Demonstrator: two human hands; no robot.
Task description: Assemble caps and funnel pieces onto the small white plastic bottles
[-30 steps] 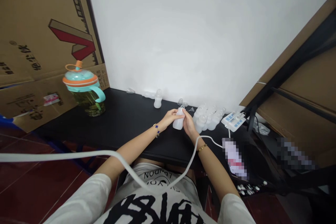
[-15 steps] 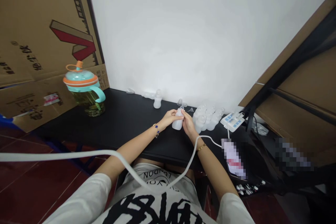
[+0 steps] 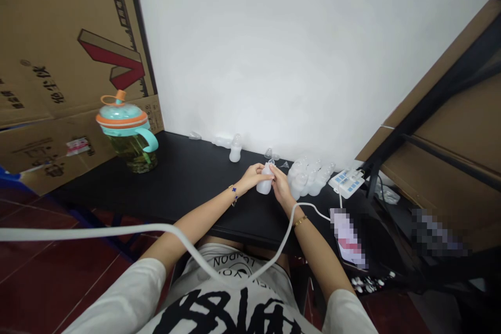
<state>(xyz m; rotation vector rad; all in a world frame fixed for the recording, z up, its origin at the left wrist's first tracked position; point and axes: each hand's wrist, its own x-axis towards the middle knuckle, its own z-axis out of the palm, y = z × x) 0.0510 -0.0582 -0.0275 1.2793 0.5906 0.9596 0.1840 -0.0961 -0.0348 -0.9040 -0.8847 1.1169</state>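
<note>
My left hand (image 3: 249,177) and right hand (image 3: 281,185) curl round a cloudy bottle (image 3: 264,187); domed bottles (image 3: 311,177) crowd near the surface's far edge (image 3: 183,139).

on table (image 3: 188,177), jug (image 3: 127,134) at left before carton (image 3: 70,62); at centre, bottle (image 3: 264,186) between left hand (image 3: 249,178) and right hand (image 3: 281,186); at right, bottle cluster (image 3: 309,177), then power strip (image 3: 347,183); behind, wall (image 3: 254,62).

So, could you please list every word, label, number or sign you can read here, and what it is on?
"LONDON", upside down in view, on the clothing; smaller words nearby are only partly visible.
Large black script, same clothing: too stylised and cut off to quote.
Red V-like mark, on the box; its black characters are too blurred to quote.
Pink label, on the box: too small.
Phone: screen blurred out.
Bottle: no text visible.
</note>
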